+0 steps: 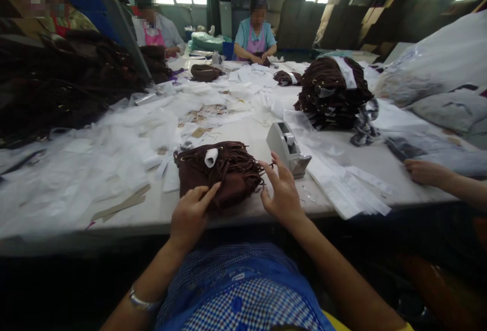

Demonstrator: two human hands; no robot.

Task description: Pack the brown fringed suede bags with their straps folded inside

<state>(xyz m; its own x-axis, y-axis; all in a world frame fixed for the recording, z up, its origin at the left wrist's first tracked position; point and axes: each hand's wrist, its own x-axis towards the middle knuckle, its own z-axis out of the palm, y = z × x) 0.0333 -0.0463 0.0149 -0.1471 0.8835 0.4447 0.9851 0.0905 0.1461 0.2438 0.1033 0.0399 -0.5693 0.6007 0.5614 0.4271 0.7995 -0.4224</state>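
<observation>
Presently, in the head view: a dark brown fringed handbag [216, 173] lies flat on the table [155, 214], right before the wearer, its fringe spilling toward the right.
White roll: a small white wrapped roll [211, 157] sits on the upper part of the handbag, near the eyelets.
Left hand: the left hand [190, 214] touches the handbag's near side, its fingers drawn close together; whether they pinch the leather or only press it, I cannot tell.
Right hand: the right hand [282, 196] is raised beside the fringe ends, its fingers spread wide with nothing gripped; whether a fingertip brushes a strand is unclear.
Tape dispenser: a grey tape dispenser [287, 148] stands just beyond the right hand, clear of the handbag.
Flat white sleeves: a fan of white sleeves [348, 194] lies to the right of the dispenser.
Bag stack: brown bags [331, 95] are piled farther back on the right.
Fringe step: judging by the hands, the strands are being arranged while the left hand steadies the body.
Next move: working the fringe would call for a light right-hand touch, with the left keeping the leather from sliding and the roll undisturbed.
</observation>
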